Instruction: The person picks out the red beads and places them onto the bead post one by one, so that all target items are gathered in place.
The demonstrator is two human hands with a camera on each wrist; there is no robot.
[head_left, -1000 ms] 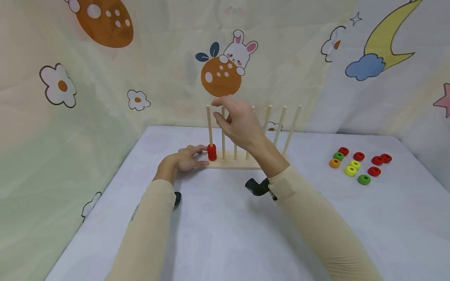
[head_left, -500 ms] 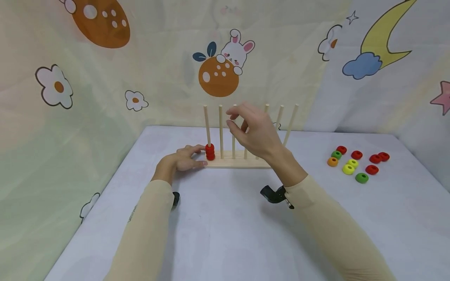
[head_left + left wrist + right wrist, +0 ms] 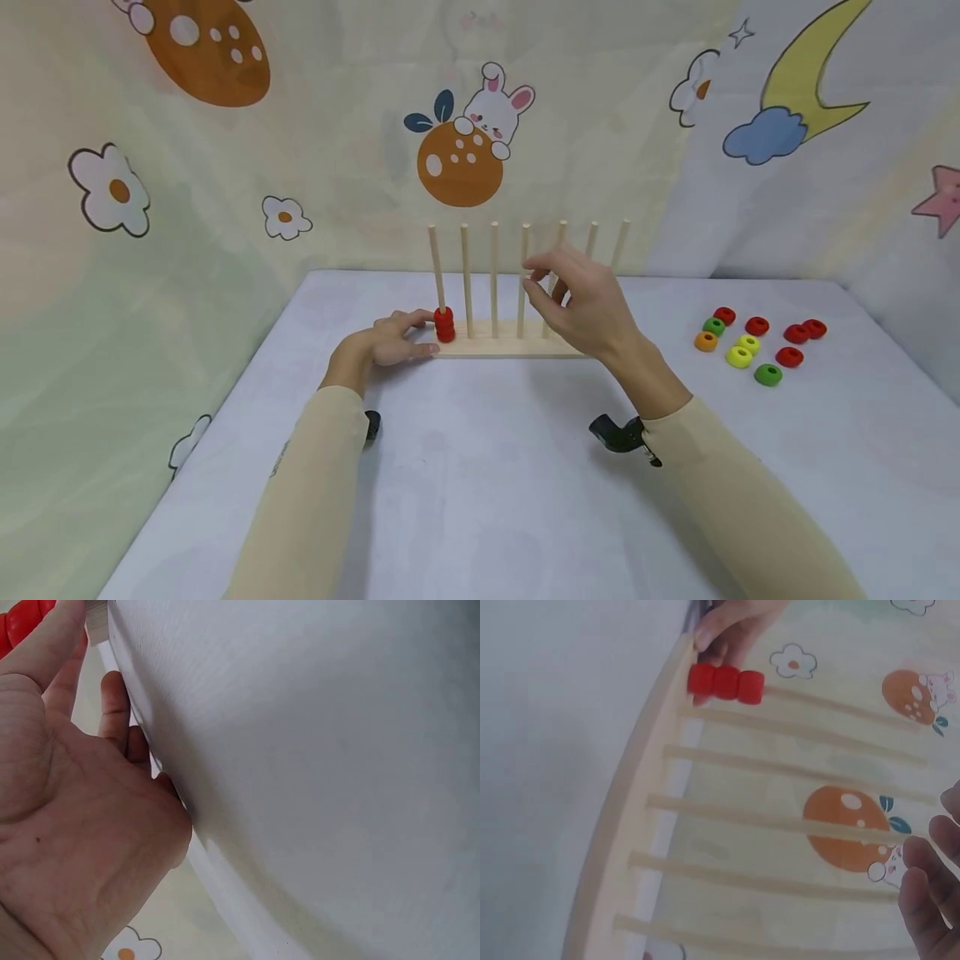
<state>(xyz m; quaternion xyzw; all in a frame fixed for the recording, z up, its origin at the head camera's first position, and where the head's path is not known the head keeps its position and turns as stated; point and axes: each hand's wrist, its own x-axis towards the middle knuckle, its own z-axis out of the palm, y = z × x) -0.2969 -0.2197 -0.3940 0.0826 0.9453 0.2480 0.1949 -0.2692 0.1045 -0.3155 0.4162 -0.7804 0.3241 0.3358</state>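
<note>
Right hand (image 3: 588, 302) is shifting rightward along the wooden rack (image 3: 495, 348), fingertips narrowly parted, holding nothing; left hand (image 3: 392, 340) is gripping the rack's left end. Loose beads (image 3: 738, 359) are lying on table (image 3: 480, 475) rightward, nearer the right hand.

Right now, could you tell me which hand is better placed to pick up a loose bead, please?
Probably the right hand: no bead shows in it, and it is nearer the loose beads; the left hand holds the left end of the wooden base.
</note>
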